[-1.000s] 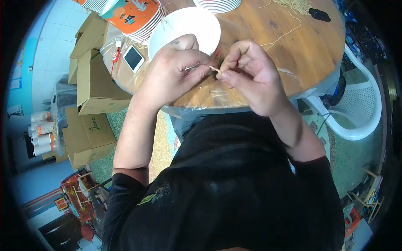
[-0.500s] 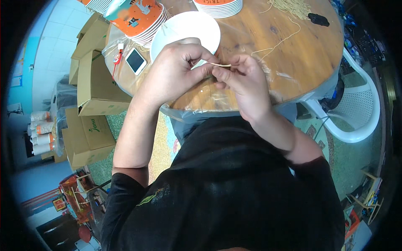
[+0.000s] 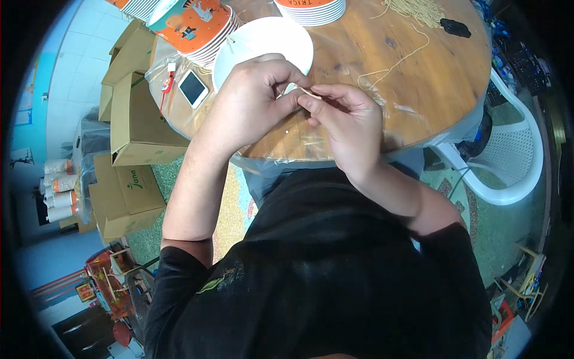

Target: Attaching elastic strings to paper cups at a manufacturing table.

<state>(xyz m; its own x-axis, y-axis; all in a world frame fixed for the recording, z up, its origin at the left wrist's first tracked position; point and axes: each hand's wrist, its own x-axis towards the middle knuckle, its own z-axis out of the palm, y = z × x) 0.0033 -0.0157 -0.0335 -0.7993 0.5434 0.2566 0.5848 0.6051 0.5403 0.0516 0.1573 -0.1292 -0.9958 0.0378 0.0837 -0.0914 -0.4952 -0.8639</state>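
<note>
My left hand (image 3: 257,99) is closed at the near edge of a white round paper tub (image 3: 272,42), its thumb and forefinger pinching a thin beige cord (image 3: 310,93). Opposite it, my right hand (image 3: 353,122) grips the same short stretch of cord between thumb and fingers. The two sets of fingertips almost meet. A small knot of cord (image 3: 231,39) shows at the tub's far left side. My left hand covers the near part of the tub, so how the cord joins it there is hidden.
Stacked orange printed paper tubs (image 3: 200,30) stand at the table's far left, another stack (image 3: 311,11) farther back. A phone (image 3: 194,89) lies left. Beige cords (image 3: 415,11) and a black bundle (image 3: 455,27) lie far right. Cardboard boxes (image 3: 143,119) and a white chair (image 3: 508,149) flank the wooden table (image 3: 442,84).
My right hand has moved slightly left and closer to my left fingertips. The cord between them now slants downward, and the tub has shifted a little left.
</note>
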